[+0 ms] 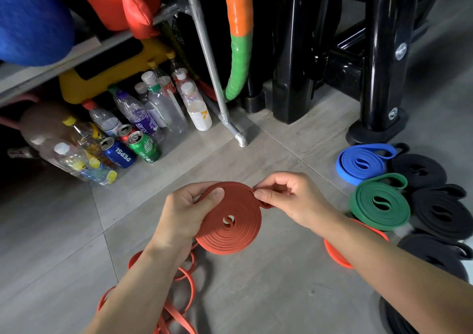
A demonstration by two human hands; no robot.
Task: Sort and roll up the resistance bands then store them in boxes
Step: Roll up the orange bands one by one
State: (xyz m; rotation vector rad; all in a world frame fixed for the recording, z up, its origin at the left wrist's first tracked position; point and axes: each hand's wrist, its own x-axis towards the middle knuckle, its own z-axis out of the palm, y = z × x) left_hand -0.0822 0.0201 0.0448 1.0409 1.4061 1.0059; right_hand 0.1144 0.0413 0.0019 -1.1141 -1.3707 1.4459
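Note:
A red-orange resistance band point(231, 227), wound into a flat coil, hangs above the grey floor. My left hand point(188, 212) grips the coil's left rim, thumb on top. My right hand point(289, 197) pinches the band's loose outer end at the coil's upper right. On the floor at the right lie a rolled blue band point(362, 163), a rolled green band point(380, 203) and several rolled black bands point(435, 209). A rolled orange band point(332, 254) lies partly hidden under my right forearm. Loose orange bands point(184, 295) sprawl on the floor below my left arm.
Plastic bottles point(163, 103) and drink cans point(143, 147) crowd the floor at the back left, under a shelf with a yellow item. A grey metal pipe leg point(231, 126) and black machine posts point(378, 78) stand behind. No box is in view.

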